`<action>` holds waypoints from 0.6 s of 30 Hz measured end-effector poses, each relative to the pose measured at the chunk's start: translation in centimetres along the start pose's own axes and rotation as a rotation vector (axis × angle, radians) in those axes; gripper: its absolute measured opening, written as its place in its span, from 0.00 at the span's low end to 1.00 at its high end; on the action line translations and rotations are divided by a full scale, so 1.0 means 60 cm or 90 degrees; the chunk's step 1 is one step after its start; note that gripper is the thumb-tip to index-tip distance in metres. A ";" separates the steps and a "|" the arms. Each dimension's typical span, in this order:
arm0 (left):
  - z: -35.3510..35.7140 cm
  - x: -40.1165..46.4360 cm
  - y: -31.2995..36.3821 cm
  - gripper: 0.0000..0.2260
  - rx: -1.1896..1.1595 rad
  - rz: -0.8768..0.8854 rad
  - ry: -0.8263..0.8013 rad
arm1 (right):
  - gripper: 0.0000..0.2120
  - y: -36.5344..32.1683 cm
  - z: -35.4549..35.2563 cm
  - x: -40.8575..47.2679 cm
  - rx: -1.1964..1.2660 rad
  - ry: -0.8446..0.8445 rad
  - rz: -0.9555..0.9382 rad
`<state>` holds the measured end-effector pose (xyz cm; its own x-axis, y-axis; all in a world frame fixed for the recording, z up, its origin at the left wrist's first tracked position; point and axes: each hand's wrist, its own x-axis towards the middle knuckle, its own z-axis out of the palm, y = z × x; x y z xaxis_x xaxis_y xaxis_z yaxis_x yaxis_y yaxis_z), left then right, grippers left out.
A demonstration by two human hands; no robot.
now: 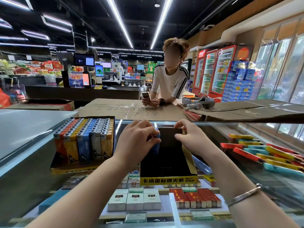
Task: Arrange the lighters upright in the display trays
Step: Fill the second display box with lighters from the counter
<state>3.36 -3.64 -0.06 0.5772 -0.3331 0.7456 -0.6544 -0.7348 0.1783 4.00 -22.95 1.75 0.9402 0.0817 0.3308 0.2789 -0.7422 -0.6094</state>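
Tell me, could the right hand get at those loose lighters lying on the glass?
Probably yes: the loose lighters lie uncovered on the glass, right of the right hand, nothing between. It pinches the empty tray's back wall, so must let go first.

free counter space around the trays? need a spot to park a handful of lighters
Bare glass lies between the empty tray and the loose lighters on the right, partly taken by one blue lighter. The grey counter left of the full tray is bare. The strip between the trays is narrow.
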 end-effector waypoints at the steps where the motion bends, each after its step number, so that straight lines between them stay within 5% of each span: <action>1: -0.001 0.001 -0.004 0.10 -0.012 -0.011 -0.006 | 0.11 0.001 -0.001 0.000 0.003 -0.003 0.002; 9: -0.002 -0.008 -0.021 0.14 -0.160 -0.080 -0.116 | 0.03 0.014 -0.044 -0.007 -0.007 -0.006 0.065; 14: -0.001 -0.010 -0.018 0.15 -0.191 -0.086 -0.106 | 0.10 0.029 -0.067 -0.027 -0.186 -0.276 0.196; 18: 0.004 -0.010 -0.019 0.22 -0.202 -0.131 -0.115 | 0.17 0.029 -0.059 -0.029 -0.234 -0.325 0.209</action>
<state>3.90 -2.75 -0.85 0.7700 -0.3171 0.5536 -0.6177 -0.5878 0.5224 2.18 -26.76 2.69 0.9635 0.0503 -0.2629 -0.0343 -0.9509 -0.3077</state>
